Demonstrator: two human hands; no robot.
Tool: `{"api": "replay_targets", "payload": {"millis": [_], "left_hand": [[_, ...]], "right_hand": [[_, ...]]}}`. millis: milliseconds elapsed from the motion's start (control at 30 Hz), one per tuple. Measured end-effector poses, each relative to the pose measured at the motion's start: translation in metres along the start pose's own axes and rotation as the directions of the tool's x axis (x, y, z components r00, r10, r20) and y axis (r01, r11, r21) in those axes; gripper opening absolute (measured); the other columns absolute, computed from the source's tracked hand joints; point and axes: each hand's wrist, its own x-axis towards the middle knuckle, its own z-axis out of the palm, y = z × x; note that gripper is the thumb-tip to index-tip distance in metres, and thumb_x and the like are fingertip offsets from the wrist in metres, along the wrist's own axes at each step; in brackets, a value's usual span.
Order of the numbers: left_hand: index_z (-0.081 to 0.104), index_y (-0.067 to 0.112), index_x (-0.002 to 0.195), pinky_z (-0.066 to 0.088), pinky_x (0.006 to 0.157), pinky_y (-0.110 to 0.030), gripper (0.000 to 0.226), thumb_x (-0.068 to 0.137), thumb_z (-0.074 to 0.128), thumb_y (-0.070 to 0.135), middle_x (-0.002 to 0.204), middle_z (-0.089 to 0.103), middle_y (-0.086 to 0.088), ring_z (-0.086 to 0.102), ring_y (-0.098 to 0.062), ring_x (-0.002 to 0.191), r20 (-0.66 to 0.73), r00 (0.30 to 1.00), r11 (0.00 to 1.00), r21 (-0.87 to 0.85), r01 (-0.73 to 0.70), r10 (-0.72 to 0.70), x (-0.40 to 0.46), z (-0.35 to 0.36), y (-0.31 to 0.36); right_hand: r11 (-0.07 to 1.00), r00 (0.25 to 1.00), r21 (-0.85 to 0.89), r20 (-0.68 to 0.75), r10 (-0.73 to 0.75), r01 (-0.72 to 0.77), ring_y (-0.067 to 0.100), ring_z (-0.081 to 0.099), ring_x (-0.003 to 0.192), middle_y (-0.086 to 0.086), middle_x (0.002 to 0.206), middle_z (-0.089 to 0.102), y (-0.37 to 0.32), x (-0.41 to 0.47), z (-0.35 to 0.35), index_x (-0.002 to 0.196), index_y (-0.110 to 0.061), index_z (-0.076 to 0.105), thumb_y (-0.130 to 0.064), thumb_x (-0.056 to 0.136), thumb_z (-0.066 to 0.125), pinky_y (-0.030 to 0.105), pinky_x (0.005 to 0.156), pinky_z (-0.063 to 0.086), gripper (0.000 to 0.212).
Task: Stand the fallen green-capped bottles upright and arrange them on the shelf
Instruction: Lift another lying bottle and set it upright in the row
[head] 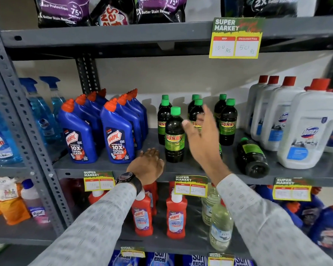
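Observation:
Several dark green-capped bottles stand upright on the grey middle shelf (pixel 181 167), the front one (pixel 174 137) nearest me. One green-capped bottle (pixel 252 157) lies fallen on its side at the right, base toward me. Part of another bottle shows behind my right wrist; I cannot tell whether it stands or lies. My right hand (pixel 202 137) is raised with fingers apart, just right of the front upright bottle, holding nothing. My left hand (pixel 147 164) rests palm down near the shelf's front edge, left of that bottle, holding nothing.
Blue toilet-cleaner bottles (pixel 115 131) stand left of the green-capped group, large white red-capped bottles (pixel 306 127) to the right. Blue spray bottles (pixel 40 114) are at far left. Price tags (pixel 190 186) hang on the shelf edge. Red bottles (pixel 176 215) fill the shelf below.

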Motion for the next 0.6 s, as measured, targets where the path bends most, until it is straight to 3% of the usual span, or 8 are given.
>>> {"api": "replay_targets", "payload": {"millis": [33, 100, 167, 233, 300, 400, 500, 600], "left_hand": [[0.030, 0.001, 0.159, 0.020, 0.126, -0.047, 0.063, 0.106, 0.020, 0.035, 0.168, 0.029, -0.018, 0.025, -0.028, 0.157, 0.001, 1.000, 1.000, 0.011, 0.004, -0.004, 0.001, 0.000, 0.000], [0.029, 0.002, 0.159, 0.018, 0.127, -0.047, 0.063, 0.106, 0.019, 0.036, 0.168, 0.028, -0.017, 0.024, -0.027, 0.157, 0.005, 1.000, 1.000, -0.002, 0.010, -0.010, 0.002, 0.001, 0.001], [0.027, 0.003, 0.159, 0.017, 0.128, -0.046, 0.064, 0.106, 0.020, 0.037, 0.169, 0.027, -0.017, 0.023, -0.028, 0.157, 0.013, 1.000, 0.999, -0.033, 0.012, -0.011, 0.002, 0.000, 0.000], [0.025, 0.004, 0.160, 0.015, 0.128, -0.045, 0.065, 0.106, 0.020, 0.038, 0.169, 0.025, -0.017, 0.021, -0.028, 0.158, 0.019, 1.000, 0.999, -0.052, 0.013, -0.012, 0.003, 0.001, 0.000], [0.024, 0.005, 0.161, 0.014, 0.128, -0.043, 0.065, 0.106, 0.019, 0.039, 0.170, 0.023, -0.016, 0.020, -0.027, 0.158, 0.021, 1.000, 0.998, -0.066, 0.020, -0.018, 0.003, 0.001, 0.000], [0.022, 0.003, 0.161, 0.015, 0.128, -0.044, 0.064, 0.107, 0.017, 0.037, 0.170, 0.021, -0.017, 0.019, -0.028, 0.158, 0.036, 0.999, 1.000, -0.020, 0.024, -0.023, 0.004, 0.001, 0.000], [0.018, 0.000, 0.161, 0.014, 0.128, -0.048, 0.064, 0.107, 0.014, 0.035, 0.171, 0.017, -0.019, 0.016, -0.030, 0.159, 0.070, 0.997, 0.999, 0.038, 0.017, -0.020, 0.003, 0.000, 0.001], [0.018, 0.000, 0.161, 0.014, 0.128, -0.048, 0.063, 0.108, 0.015, 0.034, 0.171, 0.015, -0.019, 0.014, -0.031, 0.160, 0.076, 0.997, 0.999, 0.043, 0.016, -0.020, 0.002, -0.003, 0.003]], "right_hand": [[0.990, 0.995, -0.132, -0.074, -0.061, 0.051, 0.017, 0.056, 0.122, 0.010, 0.144, 0.055, -0.001, 0.011, -0.011, 0.159, -0.010, 0.035, -0.033, 0.097, 0.068, 0.034, 0.102, 0.047, 0.074], [0.907, 0.997, -0.418, -0.045, -0.064, 0.039, 0.021, 0.057, 0.109, 0.016, 0.131, 0.057, 0.006, 0.034, -0.031, 0.144, -0.002, 0.050, -0.030, 0.097, 0.068, 0.034, 0.092, 0.046, 0.058], [0.805, 0.978, -0.585, 0.088, 0.190, -0.104, 0.033, 0.062, 0.103, 0.019, 0.124, 0.060, 0.021, 0.050, -0.044, 0.125, -0.001, 0.059, -0.045, 0.093, 0.069, 0.039, 0.090, 0.047, 0.055], [0.703, 0.873, -0.682, 0.198, 0.445, -0.203, 0.027, 0.064, 0.083, 0.011, 0.104, 0.065, 0.035, 0.056, -0.050, 0.094, -0.014, 0.063, -0.062, 0.088, 0.070, 0.040, 0.084, 0.054, 0.049], [0.674, 0.769, -0.668, 0.238, 0.593, -0.314, 0.029, 0.067, 0.075, 0.006, 0.091, 0.059, 0.045, 0.062, -0.050, 0.081, -0.022, 0.053, -0.066, 0.082, 0.074, 0.041, 0.072, 0.063, 0.048], [0.630, 0.611, -0.619, 0.288, 0.738, -0.469, 0.039, 0.069, 0.078, 0.010, 0.098, 0.054, 0.053, 0.069, -0.047, 0.105, -0.017, 0.054, -0.055, 0.081, 0.082, 0.040, 0.047, 0.061, 0.053], [0.572, 0.491, -0.555, 0.306, 0.815, -0.604, 0.040, 0.069, 0.084, 0.017, 0.106, 0.062, 0.059, 0.070, -0.047, 0.117, -0.014, 0.061, -0.046, 0.078, 0.087, 0.045, 0.050, 0.062, 0.057], [0.564, 0.456, -0.505, 0.332, 0.826, -0.653, 0.037, 0.073, 0.088, 0.020, 0.110, 0.069, 0.057, 0.067, -0.052, 0.125, -0.014, 0.064, -0.042, 0.081, 0.086, 0.043, 0.054, 0.063, 0.056]]}}
